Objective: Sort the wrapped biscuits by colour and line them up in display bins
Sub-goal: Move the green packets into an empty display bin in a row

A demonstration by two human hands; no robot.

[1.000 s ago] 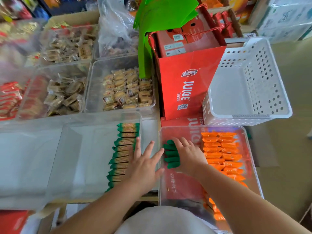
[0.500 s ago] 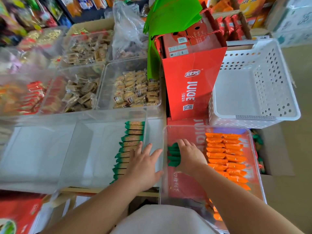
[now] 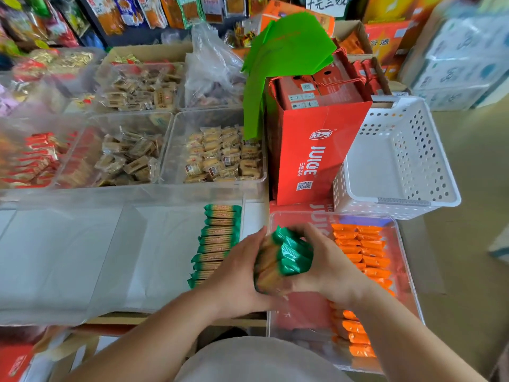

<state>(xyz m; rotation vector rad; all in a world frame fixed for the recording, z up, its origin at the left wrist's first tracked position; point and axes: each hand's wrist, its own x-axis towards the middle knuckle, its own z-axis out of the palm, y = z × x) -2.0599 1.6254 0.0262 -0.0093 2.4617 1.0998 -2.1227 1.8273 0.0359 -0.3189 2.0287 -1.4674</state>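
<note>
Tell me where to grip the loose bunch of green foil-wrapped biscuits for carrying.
Take the bunch of green foil-wrapped biscuits round its whole width, one hand from each side, as the left hand and right hand do. The packets are separate, so pressing them together probably keeps them stacked; pinching one crimped end would likely spill the rest.

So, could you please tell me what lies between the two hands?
A stack of green-wrapped biscuits, gripped from both sides by the left hand and right hand, as the head view shows.
</note>
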